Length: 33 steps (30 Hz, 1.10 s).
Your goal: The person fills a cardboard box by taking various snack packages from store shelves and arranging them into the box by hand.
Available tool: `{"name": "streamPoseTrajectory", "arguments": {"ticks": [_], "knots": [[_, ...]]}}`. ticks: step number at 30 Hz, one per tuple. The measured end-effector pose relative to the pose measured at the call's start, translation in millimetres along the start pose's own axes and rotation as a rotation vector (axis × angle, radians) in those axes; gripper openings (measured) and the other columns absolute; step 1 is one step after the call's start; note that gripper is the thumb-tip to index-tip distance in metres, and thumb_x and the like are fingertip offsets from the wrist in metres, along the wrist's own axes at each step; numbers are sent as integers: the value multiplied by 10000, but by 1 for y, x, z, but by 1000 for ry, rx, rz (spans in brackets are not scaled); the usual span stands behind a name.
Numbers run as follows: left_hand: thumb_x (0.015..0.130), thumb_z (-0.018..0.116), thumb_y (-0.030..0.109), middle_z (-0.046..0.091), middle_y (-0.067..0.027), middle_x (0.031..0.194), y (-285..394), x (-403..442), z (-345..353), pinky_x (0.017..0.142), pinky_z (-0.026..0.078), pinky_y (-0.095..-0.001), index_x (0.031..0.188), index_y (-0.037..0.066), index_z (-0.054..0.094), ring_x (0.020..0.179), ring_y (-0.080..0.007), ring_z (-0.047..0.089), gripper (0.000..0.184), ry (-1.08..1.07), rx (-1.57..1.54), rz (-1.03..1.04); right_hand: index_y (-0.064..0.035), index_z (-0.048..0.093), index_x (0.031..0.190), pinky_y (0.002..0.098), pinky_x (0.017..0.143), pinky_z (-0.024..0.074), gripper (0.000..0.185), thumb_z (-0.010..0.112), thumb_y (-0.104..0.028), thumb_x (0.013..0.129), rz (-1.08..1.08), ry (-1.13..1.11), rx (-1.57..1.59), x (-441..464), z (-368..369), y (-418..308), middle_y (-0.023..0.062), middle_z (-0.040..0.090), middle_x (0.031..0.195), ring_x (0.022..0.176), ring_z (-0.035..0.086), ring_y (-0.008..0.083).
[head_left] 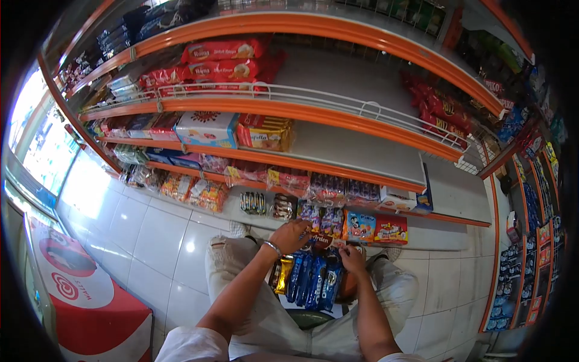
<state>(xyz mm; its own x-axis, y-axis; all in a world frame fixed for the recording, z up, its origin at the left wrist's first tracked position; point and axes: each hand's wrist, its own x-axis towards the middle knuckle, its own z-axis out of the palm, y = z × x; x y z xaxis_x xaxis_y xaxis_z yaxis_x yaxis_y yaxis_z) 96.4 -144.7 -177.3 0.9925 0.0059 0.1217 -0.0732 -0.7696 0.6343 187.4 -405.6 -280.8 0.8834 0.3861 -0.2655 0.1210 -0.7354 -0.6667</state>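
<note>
My left hand, with a bracelet on its wrist, bends over the left end of a dark red pack marked Arden. At that pack's right end is my right hand, its fingers curled in. Just below, between my knees, lie several blue Oreo packs and a yellow-gold pack. Purple packs stand on the lowest shelf beyond my hands, with a light blue box and a red-orange box to their right.
Orange-edged shelves rise ahead, with red Roma packs and yellow packs. A red and white Walls freezer stands at the left on the tiled floor. Another stocked rack is at the right.
</note>
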Motion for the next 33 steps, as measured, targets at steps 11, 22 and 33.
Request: {"name": "streamPoseTrajectory", "arguments": {"ticks": [11, 22, 33], "knots": [[847, 598, 246, 623, -192, 1001, -8, -4, -5, 785, 490, -425, 1077, 13, 575, 902, -354, 610, 328, 10, -124, -50, 31, 637, 974, 250, 546, 317, 423, 408, -324, 955, -630, 213, 1229, -99, -187, -176, 29, 477, 653, 585, 409, 120], [808, 610, 91, 648, -157, 834, -32, -14, 47, 640, 512, -367, 1111, -19, 546, 732, -277, 646, 329, 135, -202, -18, -173, 506, 1037, 348, 361, 285, 163, 443, -287, 939, -1551, -1015, 975, -266, -319, -338, 169, 488, 532, 360, 378, 240], [846, 573, 54, 624, -95, 864, -33, -20, 59, 574, 517, -301, 1115, -1, 545, 698, -182, 630, 276, 369, -324, -49, -154, 505, 1034, 344, 360, 288, 172, 454, -280, 929, -1457, -940, 1083, -327, -309, -300, 168, 494, 535, 361, 384, 237]]}}
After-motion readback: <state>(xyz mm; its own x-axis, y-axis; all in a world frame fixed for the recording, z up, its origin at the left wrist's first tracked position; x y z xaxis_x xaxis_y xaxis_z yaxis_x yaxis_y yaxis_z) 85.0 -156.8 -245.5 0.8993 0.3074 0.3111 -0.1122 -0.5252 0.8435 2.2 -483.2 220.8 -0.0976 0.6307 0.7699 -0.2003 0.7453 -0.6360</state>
